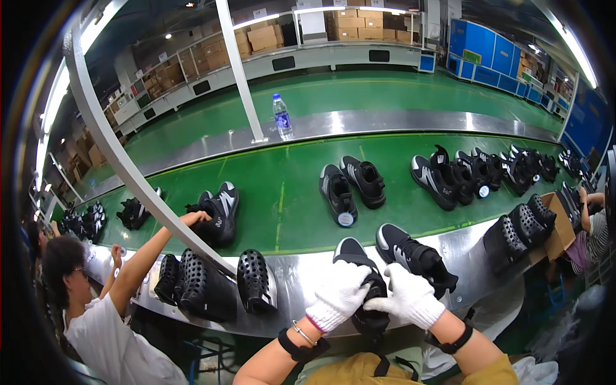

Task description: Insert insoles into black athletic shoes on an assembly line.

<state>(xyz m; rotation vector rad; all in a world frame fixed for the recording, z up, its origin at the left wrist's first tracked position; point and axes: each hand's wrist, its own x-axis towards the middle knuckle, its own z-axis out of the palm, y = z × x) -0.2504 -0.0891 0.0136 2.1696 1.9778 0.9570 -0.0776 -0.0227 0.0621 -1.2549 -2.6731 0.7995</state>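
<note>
A black sneaker with a grey toe lies on the metal ledge right in front of me, toe pointing away. My left hand, in a white knit glove, grips its left side near the laces. From the other side my right hand, gloved alike, has its thumb and fingers closed at the shoe's collar. The fingertips of both hands are partly hidden against the dark upper. A matching sneaker rests just beyond my right hand, its heel towards me.
A green conveyor belt carries black sneakers, including a tagged pair. Perforated black shoe forms stand left on the metal ledge, more right beside a cardboard box. A co-worker reaches across at left. A white post rises nearby.
</note>
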